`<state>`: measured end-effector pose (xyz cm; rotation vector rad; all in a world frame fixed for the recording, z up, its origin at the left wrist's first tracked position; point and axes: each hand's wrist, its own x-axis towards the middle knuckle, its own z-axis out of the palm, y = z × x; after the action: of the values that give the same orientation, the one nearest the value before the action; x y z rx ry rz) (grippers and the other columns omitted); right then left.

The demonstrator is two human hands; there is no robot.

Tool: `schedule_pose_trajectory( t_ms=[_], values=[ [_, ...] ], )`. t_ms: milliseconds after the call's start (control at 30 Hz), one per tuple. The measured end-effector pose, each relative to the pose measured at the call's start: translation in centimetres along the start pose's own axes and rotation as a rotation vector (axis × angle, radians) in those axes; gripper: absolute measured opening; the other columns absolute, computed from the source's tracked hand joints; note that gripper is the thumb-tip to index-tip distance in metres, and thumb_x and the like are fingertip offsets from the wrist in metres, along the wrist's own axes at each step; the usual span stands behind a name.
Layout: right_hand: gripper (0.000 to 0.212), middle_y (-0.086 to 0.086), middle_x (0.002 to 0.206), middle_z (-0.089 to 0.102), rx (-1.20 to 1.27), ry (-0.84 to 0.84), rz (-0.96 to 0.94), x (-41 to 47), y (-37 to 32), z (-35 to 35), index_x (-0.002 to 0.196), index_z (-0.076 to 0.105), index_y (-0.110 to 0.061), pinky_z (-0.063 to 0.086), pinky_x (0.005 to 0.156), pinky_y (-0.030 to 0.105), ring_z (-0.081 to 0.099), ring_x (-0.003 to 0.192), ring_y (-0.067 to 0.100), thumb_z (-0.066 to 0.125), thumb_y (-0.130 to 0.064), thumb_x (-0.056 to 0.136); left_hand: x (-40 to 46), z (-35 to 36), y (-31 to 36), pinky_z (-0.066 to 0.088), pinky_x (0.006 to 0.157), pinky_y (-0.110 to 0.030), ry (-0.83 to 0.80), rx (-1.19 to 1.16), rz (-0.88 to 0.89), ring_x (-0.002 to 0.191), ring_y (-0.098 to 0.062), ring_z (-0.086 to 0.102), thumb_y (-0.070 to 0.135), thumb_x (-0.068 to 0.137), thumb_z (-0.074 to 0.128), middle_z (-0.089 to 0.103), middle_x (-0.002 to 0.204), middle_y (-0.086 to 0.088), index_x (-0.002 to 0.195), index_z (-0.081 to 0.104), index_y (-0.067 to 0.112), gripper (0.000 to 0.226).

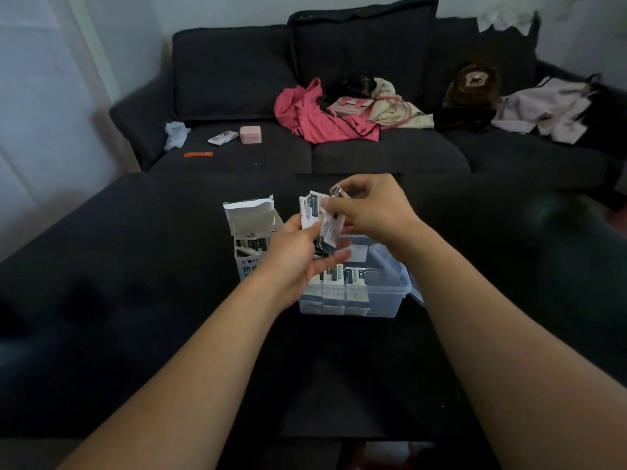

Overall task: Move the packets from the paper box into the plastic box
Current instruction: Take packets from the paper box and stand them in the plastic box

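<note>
Matte black table (pixel 135 266); both hands' grip pinching glossy flat packets (pixel 320 218) above clear plastic box (pixel 383 293).

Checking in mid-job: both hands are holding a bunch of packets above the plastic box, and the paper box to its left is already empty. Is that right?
Not quite. The head view shows the paper box still has packets inside. The rest holds: the left hand and right hand both hold a bunch of packets above the plastic box, with the paper box to its left.
</note>
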<state>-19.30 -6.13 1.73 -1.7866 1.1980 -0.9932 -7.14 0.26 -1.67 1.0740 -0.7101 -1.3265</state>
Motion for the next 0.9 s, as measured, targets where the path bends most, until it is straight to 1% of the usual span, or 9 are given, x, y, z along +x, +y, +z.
schedule_pose_trajectory(
  t_ms=[100,167,233,333,500,567,667,800,900],
  values=[
    [0.019,-0.004,0.087,0.072,-0.185,0.083,-0.101,0.0,-0.1,0.5,0.098,0.071,-0.017,0.053,0.054,0.011,0.071,0.072,0.003,0.081,-0.027,0.085,0.0,0.2,-0.2,0.063,0.066,-0.033,0.052,0.009,0.030,0.098,-0.029,0.072,0.011,0.109,0.042,0.068,0.123,-0.018,0.136,0.053,0.010,0.030],
    [0.019,-0.004,0.086,0.070,-0.229,0.114,-0.107,0.0,-0.1,0.8,0.097,0.069,-0.017,0.047,0.047,0.008,0.068,0.069,0.001,0.080,-0.027,0.085,0.0,0.2,-0.2,0.064,0.067,-0.035,0.054,0.014,0.032,0.096,-0.028,0.072,0.016,0.109,0.041,0.067,0.122,-0.017,0.135,0.052,0.009,0.029],
    [0.020,-0.004,0.086,0.068,-0.284,0.128,-0.093,0.0,0.0,1.2,0.095,0.068,-0.015,0.045,0.048,0.010,0.066,0.069,0.002,0.079,-0.028,0.085,0.0,0.2,-0.3,0.064,0.070,-0.037,0.032,0.040,0.020,0.094,-0.027,0.073,0.022,0.109,0.042,0.068,0.118,-0.016,0.134,0.051,0.008,0.030],
    [0.025,-0.007,0.084,0.063,-0.361,0.092,-0.057,-0.1,0.3,1.5,0.095,0.066,-0.014,0.042,0.051,0.013,0.061,0.069,0.002,0.079,-0.031,0.085,0.1,0.3,-0.5,0.062,0.064,-0.033,0.025,0.089,0.023,0.083,-0.024,0.075,0.024,0.109,0.043,0.070,0.112,-0.015,0.132,0.052,0.010,0.028],
    [0.034,0.006,0.092,0.074,-0.225,-0.102,0.055,0.0,-0.2,0.5,0.100,0.068,-0.007,0.063,0.065,0.031,0.074,0.081,0.017,0.071,-0.040,0.091,0.3,0.2,-0.5,0.060,0.058,-0.029,0.020,0.065,-0.024,0.076,-0.021,0.075,0.021,0.110,0.040,0.071,0.107,-0.013,0.132,0.051,0.012,0.026],
    [0.029,0.009,0.097,0.074,-0.216,-0.233,0.079,-0.1,-0.5,-0.7,0.106,0.067,-0.006,0.060,0.066,0.028,0.072,0.085,0.018,0.062,-0.034,0.098,0.4,0.1,-0.5,0.059,0.056,-0.029,0.015,0.044,-0.054,0.077,-0.022,0.075,0.019,0.110,0.039,0.070,0.113,-0.015,0.133,0.051,0.013,0.027],
    [0.017,0.014,0.102,0.074,-0.164,-0.357,0.097,-0.3,-0.2,-2.0,0.110,0.067,-0.005,0.053,0.066,0.026,0.065,0.079,0.018,0.056,-0.017,0.102,0.5,0.2,-0.6,0.059,0.052,-0.029,0.019,0.060,-0.067,0.077,-0.024,0.075,0.018,0.110,0.037,0.070,0.113,-0.017,0.132,0.051,0.014,0.026],
    [0.013,0.010,0.088,0.071,-0.153,-0.287,0.078,0.1,-0.1,-3.9,0.104,0.067,-0.005,0.050,0.052,0.017,0.059,0.066,0.013,0.055,-0.006,0.102,0.9,0.0,-1.1,0.061,0.054,-0.034,0.066,0.269,-0.001,0.087,-0.026,0.072,0.018,0.110,0.035,0.066,0.116,-0.014,0.132,0.046,0.014,0.025],
    [0.012,0.008,0.089,0.071,-0.435,-0.224,0.063,0.8,0.1,-5.9,0.100,0.067,-0.010,0.050,0.056,0.022,0.061,0.066,0.012,0.056,-0.009,0.101,1.1,-0.5,-1.4,0.057,0.050,-0.028,0.142,0.537,0.125,0.080,-0.020,0.066,0.018,0.109,0.034,0.058,0.106,-0.010,0.132,0.043,0.015,0.024]
  ],
)
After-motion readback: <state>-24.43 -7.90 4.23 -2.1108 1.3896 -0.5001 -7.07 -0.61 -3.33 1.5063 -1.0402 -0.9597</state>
